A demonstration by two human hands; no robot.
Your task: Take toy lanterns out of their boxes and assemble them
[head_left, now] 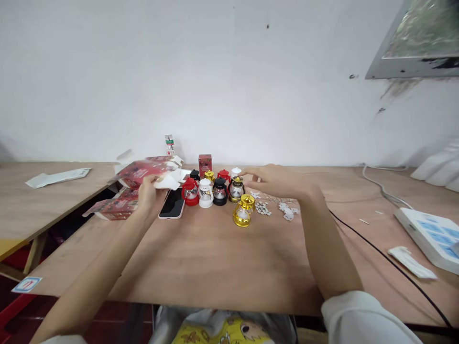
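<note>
My left hand (pixel 147 192) is closed on a white piece of packaging (pixel 171 179) beside an open red box (pixel 141 170). My right hand (pixel 274 181) reaches with fingers stretched toward a row of small toy lanterns (pixel 211 189) in red, white, black and gold. A gold lantern (pixel 244 210) lies tilted in front of the row, just below my right hand. A black phone (pixel 172 203) lies flat next to my left hand. Several small silver pieces (pixel 263 208) and white bits (pixel 288 211) are scattered under my right wrist.
A small red box (pixel 205 163) and a little bottle (pixel 169 144) stand by the wall. More red boxes (pixel 115 207) lie at the left table edge. A black cable (pixel 380 253) runs across the right side toward a white device (pixel 430 236). A white wrapper (pixel 410 262) lies nearby.
</note>
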